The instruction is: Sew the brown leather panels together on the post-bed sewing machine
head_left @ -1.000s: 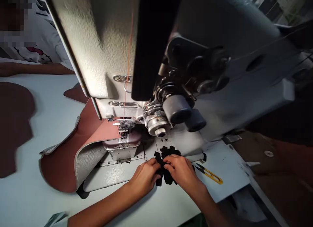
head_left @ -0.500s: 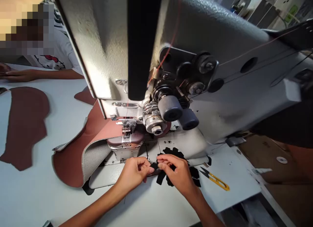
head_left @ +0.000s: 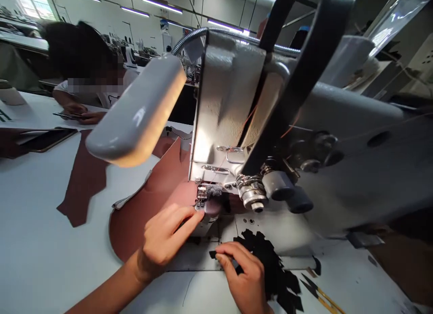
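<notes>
A grey industrial sewing machine [head_left: 338,138] fills the right and middle of the view. My left hand [head_left: 165,239] reaches toward the presser foot [head_left: 202,197], its fingers stretched out and resting on the brown leather piece [head_left: 149,205] under the needle. My right hand [head_left: 243,275] lies on the machine bed and pinches a small black cut piece [head_left: 214,255] between thumb and fingers. A heap of several black cut pieces [head_left: 270,264] lies just right of that hand.
A white lamp head [head_left: 135,113] hangs over the table on the left. Another brown leather piece [head_left: 83,181] lies on the white table [head_left: 37,242]. Yellow-handled thread snips [head_left: 321,296] lie at the lower right. Another person sits at the far left with a phone [head_left: 69,116].
The view has tilted up and shifted. My left hand let go of the black piece and moved left and up to the presser foot. My right hand kept one black piece.
</notes>
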`<state>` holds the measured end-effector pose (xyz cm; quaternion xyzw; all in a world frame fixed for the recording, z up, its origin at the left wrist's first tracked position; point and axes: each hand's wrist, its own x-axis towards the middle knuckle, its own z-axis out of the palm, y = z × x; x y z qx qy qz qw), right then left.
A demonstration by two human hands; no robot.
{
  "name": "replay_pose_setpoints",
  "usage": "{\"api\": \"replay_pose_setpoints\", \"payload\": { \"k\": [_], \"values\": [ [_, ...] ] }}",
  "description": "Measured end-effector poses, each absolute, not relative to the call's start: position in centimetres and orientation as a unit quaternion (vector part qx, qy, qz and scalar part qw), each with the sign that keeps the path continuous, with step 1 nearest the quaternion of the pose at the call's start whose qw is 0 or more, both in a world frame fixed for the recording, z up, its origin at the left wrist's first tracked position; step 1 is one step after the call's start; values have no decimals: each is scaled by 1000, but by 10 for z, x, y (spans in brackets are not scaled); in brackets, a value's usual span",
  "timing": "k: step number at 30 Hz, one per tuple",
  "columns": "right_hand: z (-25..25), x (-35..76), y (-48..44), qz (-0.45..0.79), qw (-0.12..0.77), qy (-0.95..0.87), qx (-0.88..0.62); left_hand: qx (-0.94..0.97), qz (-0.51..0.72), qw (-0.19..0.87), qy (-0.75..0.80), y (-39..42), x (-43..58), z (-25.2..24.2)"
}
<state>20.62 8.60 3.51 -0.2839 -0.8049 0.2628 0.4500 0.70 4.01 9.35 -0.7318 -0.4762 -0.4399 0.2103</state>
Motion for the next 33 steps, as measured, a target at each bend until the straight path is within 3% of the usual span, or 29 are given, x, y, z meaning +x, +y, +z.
{"api": "replay_pose_setpoints", "payload": {
  "k": [6,17,33],
  "values": [
    [9,206,82,265,435,-814,-279,-745,-370,305,-463,40,-3,106],
    [-6,209,81,295,431,-806,-277,-765,-310,289,-486,39,-3,105],
    [2,206,74,347,425,-766,-335,-784,-328,284,-444,41,-19,101]
  ]
}}
